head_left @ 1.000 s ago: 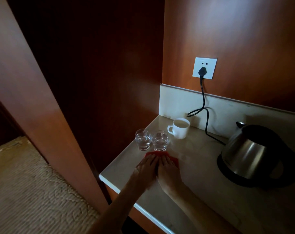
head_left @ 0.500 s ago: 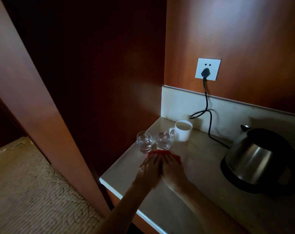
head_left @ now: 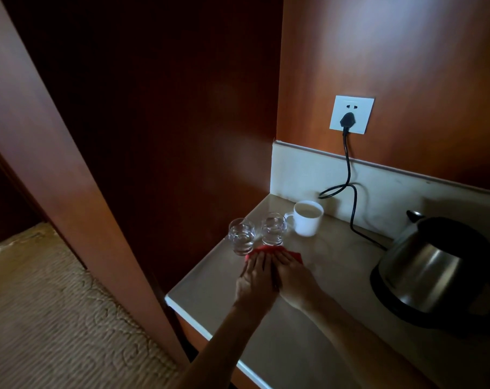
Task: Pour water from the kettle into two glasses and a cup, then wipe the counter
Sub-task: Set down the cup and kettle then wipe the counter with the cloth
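**Red cloth under both hands on the worktop**

Red cloth (head_left: 274, 252) lies flat on the pale worktop (head_left: 210, 279), just in front of two glasses (head_left: 241, 236) with water. The left hand (head_left: 256, 279) and the right hand (head_left: 291, 276) press on it side by side, fingers straight. A white cup (head_left: 307, 218) stands behind the glasses. The steel kettle (head_left: 431, 272) sits on its base at the right, well apart.

You're in a dim room w/ reddish-brown wood panel walls (head_left: 392, 66). A pale cream stone backsplash strip (head_left: 299, 169) runs along the wall base, a white square wall socket (head_left: 352, 114) above it. Beige patterned carpet (head_left: 55, 318) covers the floor, bottom left, beside a slanted wood post (head_left: 55, 164).
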{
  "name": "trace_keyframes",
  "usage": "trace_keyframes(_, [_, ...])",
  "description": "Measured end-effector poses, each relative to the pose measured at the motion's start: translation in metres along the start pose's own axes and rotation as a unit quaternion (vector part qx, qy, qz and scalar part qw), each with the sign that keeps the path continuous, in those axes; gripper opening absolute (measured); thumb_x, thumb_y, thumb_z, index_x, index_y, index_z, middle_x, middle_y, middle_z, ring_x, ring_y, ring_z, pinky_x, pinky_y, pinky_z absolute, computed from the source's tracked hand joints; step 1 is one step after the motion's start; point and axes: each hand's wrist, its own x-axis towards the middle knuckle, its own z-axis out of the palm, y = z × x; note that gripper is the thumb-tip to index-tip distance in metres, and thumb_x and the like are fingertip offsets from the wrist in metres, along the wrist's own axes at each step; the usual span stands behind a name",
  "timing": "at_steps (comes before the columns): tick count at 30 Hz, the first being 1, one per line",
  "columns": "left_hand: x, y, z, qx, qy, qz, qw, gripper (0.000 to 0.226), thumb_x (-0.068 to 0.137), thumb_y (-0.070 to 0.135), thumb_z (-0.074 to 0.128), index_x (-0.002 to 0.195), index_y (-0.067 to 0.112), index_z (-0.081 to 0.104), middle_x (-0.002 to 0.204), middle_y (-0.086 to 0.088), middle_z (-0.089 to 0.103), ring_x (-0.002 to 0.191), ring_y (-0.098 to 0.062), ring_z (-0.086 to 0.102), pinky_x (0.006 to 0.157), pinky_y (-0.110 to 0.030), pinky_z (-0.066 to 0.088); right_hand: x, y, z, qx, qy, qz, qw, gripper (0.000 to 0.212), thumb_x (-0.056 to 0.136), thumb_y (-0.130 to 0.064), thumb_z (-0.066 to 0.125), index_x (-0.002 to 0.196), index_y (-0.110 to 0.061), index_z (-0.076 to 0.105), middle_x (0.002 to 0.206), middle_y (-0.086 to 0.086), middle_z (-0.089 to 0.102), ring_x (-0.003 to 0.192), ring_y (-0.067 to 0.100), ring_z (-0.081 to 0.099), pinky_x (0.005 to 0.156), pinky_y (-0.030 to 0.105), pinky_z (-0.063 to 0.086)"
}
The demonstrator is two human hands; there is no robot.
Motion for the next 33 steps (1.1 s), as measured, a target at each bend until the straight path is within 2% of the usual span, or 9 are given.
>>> trace_keyframes(2, [0.002,0.003,0.002,0.014,0.003,-0.020,1.000,0.052,0.075,0.030,0.045,0.110,0.005,0.074,0.111,-0.011,0.073,0.105,-0.026,0.070,0.087,-0.033,0.058,0.002,0.007,0.000,0.007,0.004,-0.016,1.000,0.038,0.069,-0.012,0.071,0.105,-0.002,0.081,0.105,0.012,0.079,0.099,0.024,0.077,0.091,0.028,0.055])
trace_keyframes(6, [0.003,0.009,0.006,0.023,-0.012,-0.058,0.998,0.058,0.076,0.034,0.040,0.113,0.002,0.072,0.113,-0.014,0.072,0.106,-0.029,0.069,0.089,-0.036,0.058,0.003,0.022,0.008,0.029,-0.058,0.007,0.998,0.053,0.087,-0.025,0.045,0.125,-0.002,0.073,0.127,0.015,0.072,0.120,0.028,0.069,0.104,0.034,0.050])
trace_keyframes(8, [0.002,0.009,0.002,0.024,-0.021,-0.051,0.998,0.058,0.076,0.033,0.040,0.113,0.002,0.073,0.112,-0.014,0.072,0.106,-0.028,0.070,0.089,-0.036,0.059,0.002,0.020,0.008,0.022,-0.083,0.029,0.996,0.053,0.088,-0.025,0.046,0.130,-0.001,0.070,0.132,0.016,0.069,0.124,0.031,0.066,0.107,0.040,0.049])
trace_keyframes(12, [-0.007,0.000,-0.003,0.022,-0.030,0.002,0.999,0.054,0.074,0.029,0.041,0.109,0.005,0.075,0.111,-0.011,0.073,0.103,-0.027,0.071,0.086,-0.036,0.059,-0.008,0.010,0.003,0.009,-0.071,0.024,0.997,0.047,0.074,-0.010,0.076,0.119,0.002,0.075,0.121,0.019,0.074,0.114,0.035,0.071,0.094,0.048,0.056])
trace_keyframes(16, [-0.027,0.003,-0.007,0.008,-0.040,0.072,0.997,0.049,0.075,0.030,0.045,0.107,0.011,0.077,0.110,-0.006,0.073,0.101,-0.022,0.071,0.088,-0.031,0.058,-0.043,-0.008,-0.016,-0.026,-0.062,0.029,0.997,0.056,0.051,-0.015,0.094,0.103,0.001,0.081,0.106,0.015,0.079,0.100,0.028,0.077,0.082,0.040,0.062])
trace_keyframes(19, [-0.046,0.014,-0.008,0.006,-0.044,0.116,0.992,0.048,0.078,0.028,0.045,0.110,0.012,0.076,0.112,-0.004,0.073,0.107,-0.021,0.069,0.092,-0.032,0.057,-0.074,-0.029,-0.030,-0.047,-0.068,0.072,0.994,0.041,0.071,-0.022,0.066,0.101,0.002,0.081,0.105,0.017,0.078,0.097,0.031,0.077,0.080,0.041,0.063])
trace_keyframes(21, [-0.061,0.022,-0.008,-0.004,-0.058,0.143,0.988,0.045,0.082,0.027,0.046,0.112,0.011,0.075,0.114,-0.004,0.073,0.111,-0.022,0.068,0.093,-0.034,0.056,-0.099,-0.039,-0.038,-0.061,-0.048,0.087,0.993,0.053,0.074,-0.024,0.044,0.101,0.003,0.081,0.104,0.018,0.078,0.095,0.032,0.077,0.078,0.043,0.064])
trace_keyframes(28, [-0.106,0.059,0.006,-0.037,-0.067,0.234,0.969,0.046,0.099,0.030,0.041,0.139,0.012,0.057,0.140,-0.005,0.059,0.136,-0.021,0.048,0.116,-0.036,0.034,-0.178,-0.048,-0.070,-0.093,-0.009,0.152,0.984,0.052,0.081,-0.028,0.044,0.104,0.002,0.080,0.108,0.015,0.078,0.100,0.030,0.077,0.079,0.042,0.063])
trace_keyframes(33, [-0.114,0.113,0.016,-0.074,-0.113,0.269,0.954,0.049,0.094,0.031,0.047,0.135,0.008,0.060,0.137,-0.009,0.061,0.133,-0.025,0.052,0.114,-0.039,0.039,-0.226,-0.028,-0.096,-0.111,-0.005,0.237,0.965,0.054,0.085,-0.035,0.043,0.107,-0.006,0.082,0.114,0.010,0.078,0.102,0.026,0.076,0.077,0.039,0.062])
